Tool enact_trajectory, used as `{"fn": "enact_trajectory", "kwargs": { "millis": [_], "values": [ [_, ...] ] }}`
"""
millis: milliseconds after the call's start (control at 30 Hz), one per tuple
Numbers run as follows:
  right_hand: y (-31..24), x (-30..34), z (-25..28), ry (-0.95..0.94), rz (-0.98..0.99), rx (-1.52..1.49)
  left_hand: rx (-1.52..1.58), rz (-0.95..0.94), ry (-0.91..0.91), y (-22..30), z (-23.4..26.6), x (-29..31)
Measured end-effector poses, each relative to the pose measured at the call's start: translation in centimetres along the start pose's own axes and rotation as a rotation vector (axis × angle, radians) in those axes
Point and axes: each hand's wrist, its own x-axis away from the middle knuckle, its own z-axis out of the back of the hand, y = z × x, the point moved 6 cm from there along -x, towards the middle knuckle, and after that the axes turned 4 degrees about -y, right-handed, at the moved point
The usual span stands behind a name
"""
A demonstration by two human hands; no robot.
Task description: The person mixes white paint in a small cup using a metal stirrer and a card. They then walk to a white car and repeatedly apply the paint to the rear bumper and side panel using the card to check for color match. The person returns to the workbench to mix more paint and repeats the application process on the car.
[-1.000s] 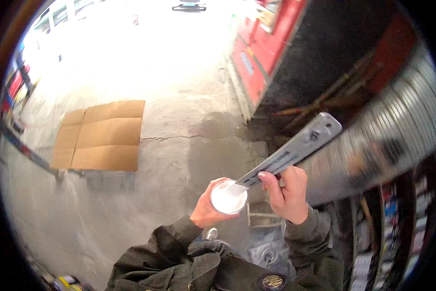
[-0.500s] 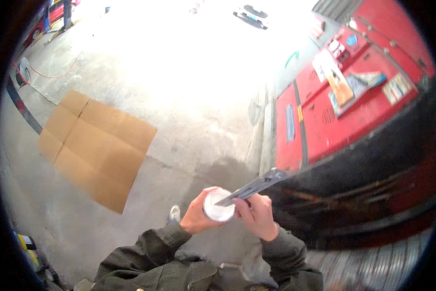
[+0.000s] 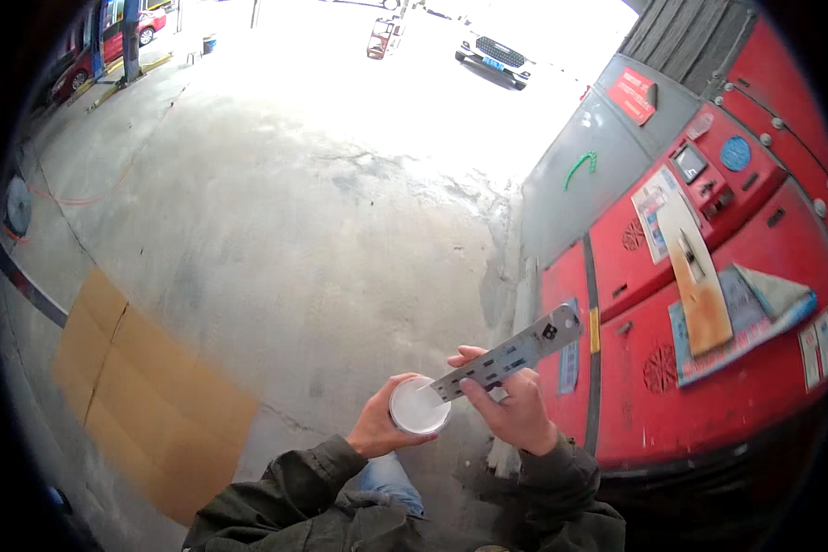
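My left hand [image 3: 373, 423] is wrapped round a round cup [image 3: 420, 408] with a pale rim and white stuff inside, held in front of my body. In my right hand [image 3: 526, 414] is a flat grey mixing stick [image 3: 535, 339] with dark markings, gripped between thumb and fingers. The stick slants up and right from the cup. Its lower end reaches into the cup's right side; whether it touches the bottom is hidden.
A flattened cardboard sheet [image 3: 156, 405] lies on the concrete floor [image 3: 340, 248] at left. Along the right stands a red cabinet [image 3: 630, 405] with a small screen, vents and torn posters. Farther off are a white car [image 3: 493, 57] and a red car [image 3: 147, 26].
My view has swung, so the cardboard sits lower left and the red cabinet looms larger. The stick has turned its flat face toward me. Both hands keep their holds.
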Motion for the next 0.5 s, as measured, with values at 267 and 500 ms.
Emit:
{"fn": "enact_trajectory", "kwargs": {
  "millis": [267,500],
  "values": [
    [12.8,-22.0,11.8,-0.109,0.198,0.205,-0.014,-0.057,0.111,0.5,4.9,-28.6],
    [25.3,-40.2,19.7,-0.036,0.191,0.164,-0.074,-0.079,0.167,-1.4,9.8,-51.7]
  ]
}}
